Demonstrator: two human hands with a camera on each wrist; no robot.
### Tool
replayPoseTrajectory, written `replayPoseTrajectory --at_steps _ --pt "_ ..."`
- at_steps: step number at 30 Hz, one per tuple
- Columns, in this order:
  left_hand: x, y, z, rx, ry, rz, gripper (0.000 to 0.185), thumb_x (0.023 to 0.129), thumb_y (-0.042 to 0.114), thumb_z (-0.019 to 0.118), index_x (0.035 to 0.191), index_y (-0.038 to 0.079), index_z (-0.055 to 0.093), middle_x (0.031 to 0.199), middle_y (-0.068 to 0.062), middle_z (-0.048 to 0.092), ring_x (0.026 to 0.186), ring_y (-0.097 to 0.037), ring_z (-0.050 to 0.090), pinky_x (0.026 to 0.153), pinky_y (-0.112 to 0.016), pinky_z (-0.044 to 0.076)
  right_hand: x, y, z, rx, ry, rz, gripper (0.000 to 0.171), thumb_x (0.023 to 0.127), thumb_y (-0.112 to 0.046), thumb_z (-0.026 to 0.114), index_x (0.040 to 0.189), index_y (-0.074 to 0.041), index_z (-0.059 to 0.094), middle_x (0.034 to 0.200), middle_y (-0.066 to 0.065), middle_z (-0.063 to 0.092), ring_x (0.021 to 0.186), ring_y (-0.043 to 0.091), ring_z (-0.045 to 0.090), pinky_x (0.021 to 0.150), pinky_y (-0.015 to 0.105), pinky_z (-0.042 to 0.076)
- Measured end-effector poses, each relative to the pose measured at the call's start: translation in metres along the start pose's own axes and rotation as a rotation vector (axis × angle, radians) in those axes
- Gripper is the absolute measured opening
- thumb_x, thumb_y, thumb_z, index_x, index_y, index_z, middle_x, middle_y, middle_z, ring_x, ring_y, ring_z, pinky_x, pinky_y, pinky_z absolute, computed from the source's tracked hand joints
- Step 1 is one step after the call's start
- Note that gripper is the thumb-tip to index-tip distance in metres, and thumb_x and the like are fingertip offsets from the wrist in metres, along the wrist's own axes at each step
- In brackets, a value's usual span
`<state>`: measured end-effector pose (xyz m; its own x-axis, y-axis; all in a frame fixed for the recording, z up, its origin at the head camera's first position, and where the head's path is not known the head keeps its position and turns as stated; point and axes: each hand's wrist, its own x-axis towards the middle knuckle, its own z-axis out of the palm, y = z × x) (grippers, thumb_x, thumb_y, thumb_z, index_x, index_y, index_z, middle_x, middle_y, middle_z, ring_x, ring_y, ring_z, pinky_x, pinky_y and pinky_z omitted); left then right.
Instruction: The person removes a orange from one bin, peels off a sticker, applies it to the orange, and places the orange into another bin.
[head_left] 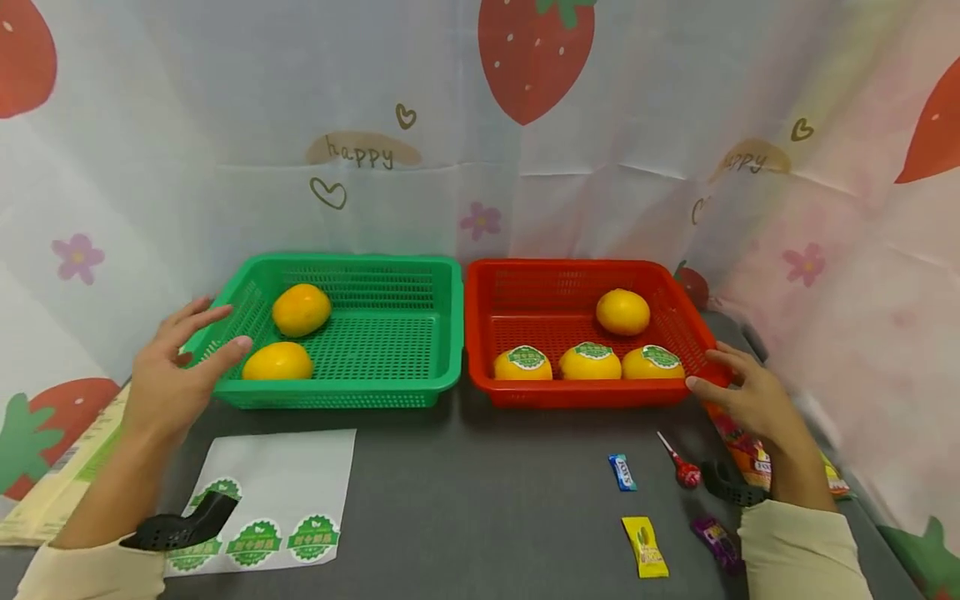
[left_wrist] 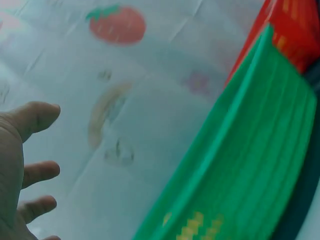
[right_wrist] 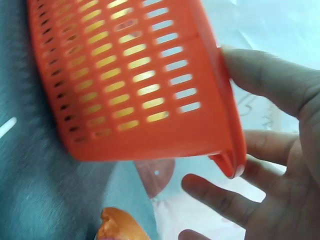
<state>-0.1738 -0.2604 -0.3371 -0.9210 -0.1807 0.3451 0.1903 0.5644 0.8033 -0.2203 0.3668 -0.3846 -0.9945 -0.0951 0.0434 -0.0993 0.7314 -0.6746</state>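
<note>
In the head view my left hand (head_left: 174,367) hovers at the left end of the green basket (head_left: 397,393), its fingers and thumb spread with nothing between them. Two smooth yellow-orange fruits (head_left: 302,310) lie in that basket's left part. My right hand (head_left: 750,396) is at the front right corner of the red basket (head_left: 480,333). Its thumb touches the rim (right_wrist: 227,95) in the right wrist view, while the other fingers spread loosely beside the corner. Inside the red basket, three yellow fruits (head_left: 590,362) bearing green-and-white stickers line the front; another fruit (head_left: 623,312) sits behind them.
A white sheet of round green stickers (head_left: 281,467) lies at the front left. Toward the right are a blue wrapped candy (head_left: 622,472), a red lollipop (head_left: 686,473), a yellow packet (head_left: 644,547) and a purple packet (head_left: 717,543). A strawberry-print curtain (head_left: 420,83) hangs behind the baskets.
</note>
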Motion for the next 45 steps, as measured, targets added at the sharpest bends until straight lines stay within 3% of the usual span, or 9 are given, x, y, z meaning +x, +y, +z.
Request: replayPoseTrajectory --at_steps 6,10,14,19,23,27,31,36,45 --pt "0.001 -0.044 -0.020 -0.070 0.024 -0.105 0.053 0.097 0.028 0.059 0.145 0.012 0.046 0.157 0.000 0.021 0.144 -0.025 0.007 0.109 -0.059 0.009 0.005 -0.001 -0.002 -0.010 -0.001 -0.017 0.074 0.093 -0.042 0.062 0.141 0.009 0.040 0.153 0.023 0.022 0.124 0.052 0.034 0.094 0.063 0.036" --pt "0.002 -0.073 -0.020 -0.041 -0.018 -0.127 0.059 0.097 0.030 0.058 0.147 0.004 0.040 0.159 -0.003 0.017 0.144 -0.028 0.005 0.109 -0.060 0.009 0.006 -0.003 -0.003 -0.036 -0.038 -0.021 0.074 0.093 -0.042 0.062 0.140 0.011 0.040 0.152 0.026 0.022 0.122 0.050 0.037 0.092 0.061 0.040" --pt "0.001 -0.090 -0.017 0.000 -0.039 -0.118 0.063 0.096 0.032 0.060 0.146 -0.001 0.038 0.159 -0.007 0.016 0.144 -0.030 0.006 0.108 -0.060 0.010 0.008 -0.006 -0.008 -0.081 -0.077 -0.060 0.072 0.093 -0.037 0.064 0.137 0.014 0.041 0.149 0.031 0.025 0.116 0.050 0.045 0.087 0.058 0.045" --pt "0.001 -0.096 -0.016 0.049 -0.043 -0.126 0.067 0.096 0.036 0.060 0.146 -0.001 0.037 0.159 -0.008 0.016 0.144 -0.032 0.006 0.106 -0.063 0.013 0.015 -0.024 -0.021 -0.168 -0.105 -0.080 0.075 0.090 -0.038 0.067 0.139 0.011 0.039 0.137 0.036 0.038 0.116 0.054 0.042 0.085 0.063 0.044" --pt "-0.003 -0.099 -0.013 0.018 -0.014 -0.139 0.066 0.096 0.034 0.061 0.146 -0.001 0.037 0.159 -0.003 0.017 0.144 -0.029 0.008 0.108 -0.060 0.013 0.020 -0.058 -0.035 -0.168 -0.103 -0.125 0.069 0.090 -0.035 0.069 0.141 0.004 0.041 0.143 0.031 0.035 0.122 0.054 0.037 0.089 0.068 0.037" --pt "-0.005 -0.103 -0.006 -0.025 0.050 -0.150 0.062 0.095 0.030 0.062 0.146 0.002 0.040 0.157 0.004 0.023 0.143 -0.017 0.012 0.113 -0.041 0.015 0.022 -0.105 -0.046 -0.151 -0.107 -0.237 0.060 0.090 -0.028 0.071 0.138 -0.001 0.047 0.138 0.025 0.044 0.119 0.045 0.043 0.095 0.066 0.032" --pt "-0.005 -0.104 0.000 -0.042 0.106 -0.164 0.061 0.094 0.028 0.064 0.146 0.005 0.042 0.155 0.006 0.027 0.140 -0.008 0.019 0.106 -0.017 0.022 0.025 -0.148 -0.049 -0.152 -0.160 -0.328 0.057 0.088 -0.026 0.072 0.137 -0.007 0.051 0.134 0.016 0.052 0.117 0.036 0.047 0.095 0.060 0.036" --pt "-0.005 -0.106 0.004 -0.098 0.148 -0.177 0.059 0.093 0.023 0.066 0.145 0.005 0.043 0.154 0.007 0.029 0.137 -0.006 0.025 0.096 -0.007 0.028 0.032 -0.191 -0.043 -0.098 -0.258 -0.383 0.054 0.087 -0.025 0.073 0.137 -0.013 0.054 0.131 0.006 0.055 0.120 0.027 0.049 0.097 0.054 0.038" --pt "-0.006 -0.106 0.009 -0.151 0.180 -0.181 0.058 0.093 0.020 0.066 0.145 0.005 0.043 0.154 0.006 0.029 0.138 -0.010 0.027 0.096 -0.009 0.029 0.064 -0.250 -0.008 -0.017 -0.483 -0.334 0.061 0.086 -0.033 0.073 0.141 -0.022 0.048 0.135 0.003 0.051 0.120 0.026 0.050 0.097 0.050 0.040"
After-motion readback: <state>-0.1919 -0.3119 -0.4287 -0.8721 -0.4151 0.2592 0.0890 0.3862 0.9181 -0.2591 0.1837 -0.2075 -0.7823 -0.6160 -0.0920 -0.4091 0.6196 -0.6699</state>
